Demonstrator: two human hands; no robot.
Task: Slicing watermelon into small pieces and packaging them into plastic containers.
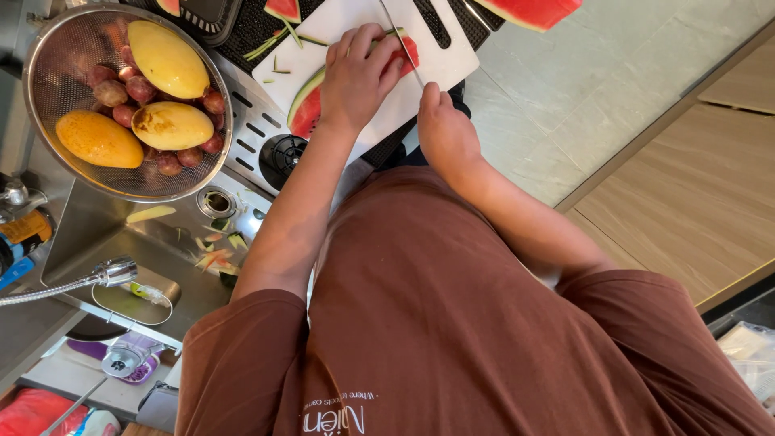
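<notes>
A person in a brown shirt slices watermelon at a kitchen counter, seen from a head-worn camera looking straight down. The left hand lies flat over a watermelon slice, fingers spread and pressing it onto the white cutting board, which sits across a black rack beside the sink. The right hand is closed around the handle of a knife, whose thin blade runs along the far end of the slice, just beside the holding fingers. The cut appears to be under way, at the rind or the end of the piece; the next move calls for a steady, guided stroke, with the holding fingertips kept out of the blade's line and the slice held from rocking on its curved rind. More watermelon pieces lie at the top edge of the frame, and green rind scraps dot the board. To the left, a metal colander holds three yellow mangoes on small reddish fruits. Peelings litter the sink near the faucet head. Of packaging, only a yellow-labelled object shows at the left edge and clear plastic wrap at the lower right; the shirt carries white lettering on its chest.
</notes>
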